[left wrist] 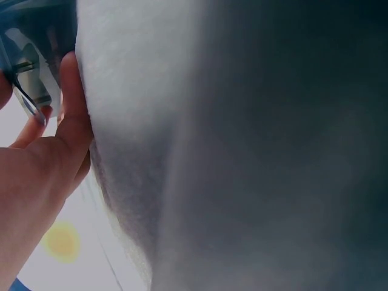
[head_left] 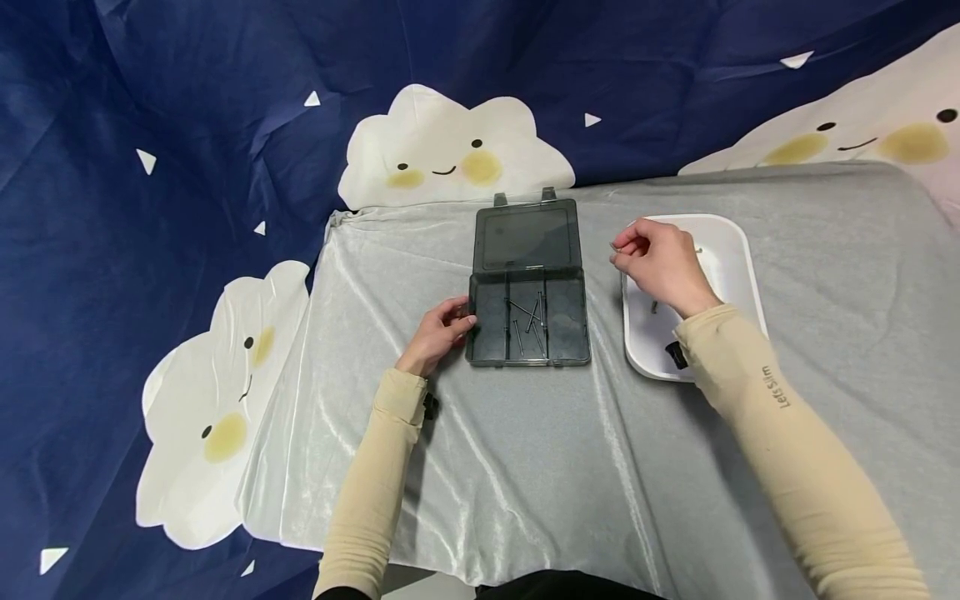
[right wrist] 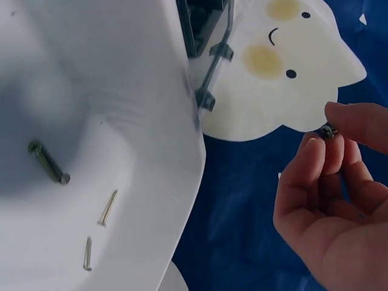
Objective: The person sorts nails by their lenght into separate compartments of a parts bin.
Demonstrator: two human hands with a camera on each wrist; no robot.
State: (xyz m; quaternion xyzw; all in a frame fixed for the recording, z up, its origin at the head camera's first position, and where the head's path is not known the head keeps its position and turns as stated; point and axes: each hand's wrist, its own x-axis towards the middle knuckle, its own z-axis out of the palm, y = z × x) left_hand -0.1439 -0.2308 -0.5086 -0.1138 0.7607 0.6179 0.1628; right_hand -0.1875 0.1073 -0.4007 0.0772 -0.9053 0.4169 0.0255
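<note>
A dark translucent compartment box (head_left: 491, 333) lies on the cloth with its lid (head_left: 528, 237) raised back. Several long dark screws (head_left: 518, 337) lie in and around its middle compartment. My left hand (head_left: 435, 335) holds the box's left side, thumb at the rim and fingers along the wall. Over the left rim of a white tray (head_left: 752, 271), my right hand (head_left: 663, 262) pinches a small screw (right wrist: 328, 131) between thumb and fingertips; its head shows, the rest is hidden. Inside the tray are two small pale screws (right wrist: 108, 208) and a thicker dark bolt (right wrist: 50, 162).
Grey velvety cloth (head_left: 525, 467) with folds covers the table. Behind it hangs a dark blue curtain (head_left: 637, 75) with smiling white clouds. The tray stands to the right of the box, with a strip of cloth between them.
</note>
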